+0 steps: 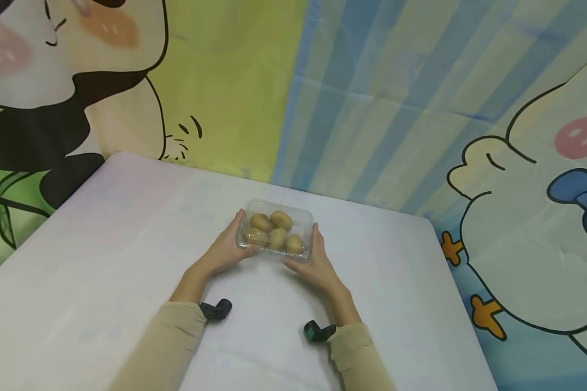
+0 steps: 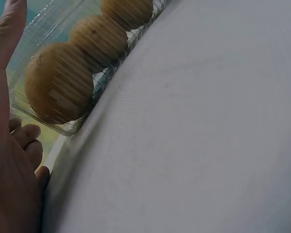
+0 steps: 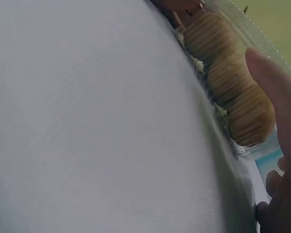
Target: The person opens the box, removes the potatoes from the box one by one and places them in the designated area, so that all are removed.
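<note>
A clear plastic clamshell box (image 1: 301, 218) sits at the middle of the white table. Through its walls several rounded yellow-brown pieces (image 1: 276, 238) show, potatoes or kiwifruit; I cannot tell which. My left hand (image 1: 226, 248) grips the box's left side, its thumb along the front corner. On the opposite side my right hand (image 1: 318, 265) holds the right end, thumb towards the front. In the left wrist view the ribbed box wall (image 2: 48, 24) stands beside the left thumb. The right wrist view has the right thumb (image 3: 269, 75) against the box's front.
The white tabletop (image 1: 127, 260) spreads around the box. Behind it hangs a cartoon-printed cloth (image 1: 235, 87) with yellow and striped areas, and another printed panel (image 1: 528, 239) stands at the right. A small black camera (image 1: 217, 310) is worn on the left wrist, another (image 1: 318, 331) on the right.
</note>
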`<state>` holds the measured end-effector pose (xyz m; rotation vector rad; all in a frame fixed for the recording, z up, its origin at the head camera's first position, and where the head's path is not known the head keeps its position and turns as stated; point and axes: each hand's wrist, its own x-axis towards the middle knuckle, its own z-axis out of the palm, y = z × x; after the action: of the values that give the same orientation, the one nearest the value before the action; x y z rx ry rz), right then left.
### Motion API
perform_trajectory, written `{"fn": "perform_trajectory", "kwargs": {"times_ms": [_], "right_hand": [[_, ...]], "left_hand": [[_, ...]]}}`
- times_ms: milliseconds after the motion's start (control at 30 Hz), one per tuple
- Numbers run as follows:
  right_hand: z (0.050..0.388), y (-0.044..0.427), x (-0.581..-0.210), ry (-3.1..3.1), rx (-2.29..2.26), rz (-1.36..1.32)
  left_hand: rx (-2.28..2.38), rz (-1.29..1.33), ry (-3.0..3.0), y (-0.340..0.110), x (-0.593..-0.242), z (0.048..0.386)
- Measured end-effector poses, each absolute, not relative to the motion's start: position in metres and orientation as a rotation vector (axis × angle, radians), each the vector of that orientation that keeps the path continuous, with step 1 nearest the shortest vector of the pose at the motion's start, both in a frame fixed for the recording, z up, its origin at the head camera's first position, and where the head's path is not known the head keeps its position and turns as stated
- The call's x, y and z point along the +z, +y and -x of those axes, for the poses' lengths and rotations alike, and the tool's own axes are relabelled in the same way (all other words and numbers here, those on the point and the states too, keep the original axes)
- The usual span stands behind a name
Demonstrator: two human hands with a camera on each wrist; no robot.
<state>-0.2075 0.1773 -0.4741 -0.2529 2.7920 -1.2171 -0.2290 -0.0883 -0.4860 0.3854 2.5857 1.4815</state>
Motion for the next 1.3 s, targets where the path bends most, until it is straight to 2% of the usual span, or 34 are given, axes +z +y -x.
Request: {"fn": "perform_trajectory", "kwargs": {"times_ms": [433,1100,1300], "right_hand": [[0.204,0.173,-0.483,2.697,-1.437,0.185],[0.186,0.156,-0.480,2.561,-1.776,-0.003],[0.186,0.153,-0.481,2.539,-1.842,0.024]], "left_hand": [[1.436,-0.398,2.698,-0.085,-0.491,0.228],[1.396,-0.269,2.768,-0.079,-0.496,0.225],[1.353,-0.274,2.822,-0.079,-0.494,0.227]]}}
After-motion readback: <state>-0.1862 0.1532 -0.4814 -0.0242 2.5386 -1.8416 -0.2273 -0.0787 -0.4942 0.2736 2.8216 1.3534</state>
